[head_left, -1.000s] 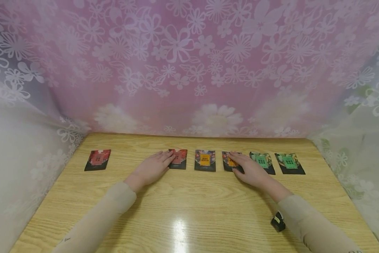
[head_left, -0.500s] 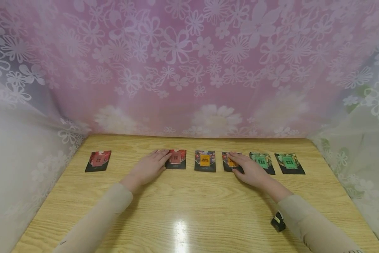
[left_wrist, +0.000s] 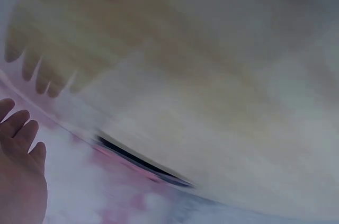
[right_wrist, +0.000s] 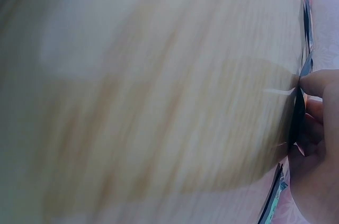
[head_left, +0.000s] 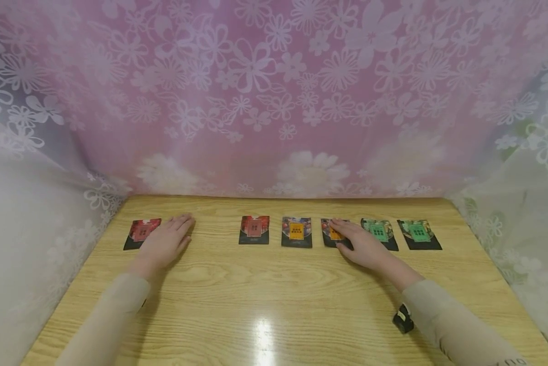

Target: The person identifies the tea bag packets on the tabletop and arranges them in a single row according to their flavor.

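Note:
My left hand (head_left: 164, 243) hovers over the table at the left, fingers extended and holding nothing. It overlaps the right side of a black sachet with a red label (head_left: 138, 234). In the left wrist view the hand (left_wrist: 22, 168) is raised, with a sachet (left_wrist: 145, 163) lying beyond. My right hand (head_left: 362, 246) rests on a black sachet with an orange label (head_left: 330, 239), fingers lying across its face and thumb by its lower right. In the right wrist view, fingertips and thumb of that hand (right_wrist: 318, 144) touch the sachet (right_wrist: 297, 121).
In the same row lie another red-label sachet (head_left: 254, 230), another orange-label sachet (head_left: 296, 233) and two green-label ones, the nearer green-label sachet (head_left: 380, 234) and the far-right sachet (head_left: 419, 235). A small black object (head_left: 403, 319) sits by the right sleeve. Floral curtains (head_left: 274, 101) surround the wooden table (head_left: 237, 305).
My left hand has left the second red-label sachet and moved left to the leftmost one. That second red-label sachet now lies fully uncovered. My right hand has stayed in place.

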The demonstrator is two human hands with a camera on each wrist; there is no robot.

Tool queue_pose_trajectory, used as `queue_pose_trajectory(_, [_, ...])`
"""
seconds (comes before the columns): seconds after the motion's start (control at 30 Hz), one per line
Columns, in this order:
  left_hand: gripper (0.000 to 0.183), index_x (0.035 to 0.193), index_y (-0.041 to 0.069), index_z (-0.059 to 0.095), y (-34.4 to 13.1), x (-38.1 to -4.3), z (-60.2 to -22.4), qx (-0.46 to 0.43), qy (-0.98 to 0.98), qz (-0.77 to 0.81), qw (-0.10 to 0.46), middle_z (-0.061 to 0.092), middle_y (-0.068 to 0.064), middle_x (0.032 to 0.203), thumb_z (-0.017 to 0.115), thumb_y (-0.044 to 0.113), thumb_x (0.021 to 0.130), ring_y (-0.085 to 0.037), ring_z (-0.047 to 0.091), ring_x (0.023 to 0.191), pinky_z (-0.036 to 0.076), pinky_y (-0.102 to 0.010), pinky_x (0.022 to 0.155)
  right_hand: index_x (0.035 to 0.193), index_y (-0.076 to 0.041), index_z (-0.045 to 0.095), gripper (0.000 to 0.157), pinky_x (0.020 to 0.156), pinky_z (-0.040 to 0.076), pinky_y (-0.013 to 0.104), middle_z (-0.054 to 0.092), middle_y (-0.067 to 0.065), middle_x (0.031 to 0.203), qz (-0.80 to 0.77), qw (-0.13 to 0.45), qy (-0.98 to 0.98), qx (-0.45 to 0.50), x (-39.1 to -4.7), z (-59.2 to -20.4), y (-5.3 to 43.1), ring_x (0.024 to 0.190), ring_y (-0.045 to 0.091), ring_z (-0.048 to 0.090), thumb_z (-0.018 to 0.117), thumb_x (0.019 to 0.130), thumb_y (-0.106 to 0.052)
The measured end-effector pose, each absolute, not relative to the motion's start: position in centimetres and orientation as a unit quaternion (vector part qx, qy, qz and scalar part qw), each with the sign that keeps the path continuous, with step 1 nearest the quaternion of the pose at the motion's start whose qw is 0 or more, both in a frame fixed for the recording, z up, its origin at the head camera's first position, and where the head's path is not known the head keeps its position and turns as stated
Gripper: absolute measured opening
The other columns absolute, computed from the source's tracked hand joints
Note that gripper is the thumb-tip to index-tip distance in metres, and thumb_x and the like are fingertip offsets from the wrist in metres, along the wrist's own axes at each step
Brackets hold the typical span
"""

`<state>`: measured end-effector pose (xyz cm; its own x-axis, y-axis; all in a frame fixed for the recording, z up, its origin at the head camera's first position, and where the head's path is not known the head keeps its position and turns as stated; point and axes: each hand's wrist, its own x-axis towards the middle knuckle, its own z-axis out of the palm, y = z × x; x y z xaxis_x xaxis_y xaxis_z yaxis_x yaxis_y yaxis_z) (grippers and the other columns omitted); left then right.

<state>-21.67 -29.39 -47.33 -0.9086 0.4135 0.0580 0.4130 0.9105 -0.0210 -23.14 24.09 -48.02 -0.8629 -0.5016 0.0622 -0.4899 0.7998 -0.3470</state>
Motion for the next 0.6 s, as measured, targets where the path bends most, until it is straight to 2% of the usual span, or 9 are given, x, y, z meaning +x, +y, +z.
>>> queue_pose_trajectory(0.13, [0.054,0.156,-0.005,0.047,-31.6,-21.0,-46.9,-0.188,-0.982,0.007,0.028,0.048,-0.027,0.162,0.055,0.022,0.111,-0.044,0.045,0.152,0.034,-0.059,0.129,0.160,-0.003,0.047,0.061,0.123,0.036,0.070,0.044,0.021,0.166,-0.179,0.014,0.949,-0.260,-23.1,-48.1,24.2,0.153,0.049,0.041,0.067,0.104,-0.016])
queue_pose_trajectory(0.37, [0.050,0.151,-0.009,0.051,-34.6,-20.3,-46.8,-0.172,-0.984,-0.013,0.053,0.053,-0.032,0.154,0.061,0.014,0.107,-0.049,0.050,0.145,0.038,-0.062,0.124,0.161,-0.005,0.046,0.063,0.123,0.035,0.070,0.044,0.022,0.166,-0.181,0.015,0.948,-0.261,-23.3,-48.2,24.1,0.153,0.049,0.041,0.067,0.104,-0.018])
queue_pose_trajectory(0.6, [0.054,0.151,-0.015,0.046,-37.8,-19.6,-47.6,-0.155,-0.987,0.010,0.037,0.047,-0.039,0.155,0.059,0.007,0.104,-0.055,0.047,0.143,0.037,-0.065,0.124,0.162,-0.005,0.044,0.062,0.124,0.034,0.070,0.041,0.021,0.168,-0.181,0.021,0.949,-0.259,-23.3,-48.3,24.2,0.155,0.048,0.038,0.065,0.105,-0.018])
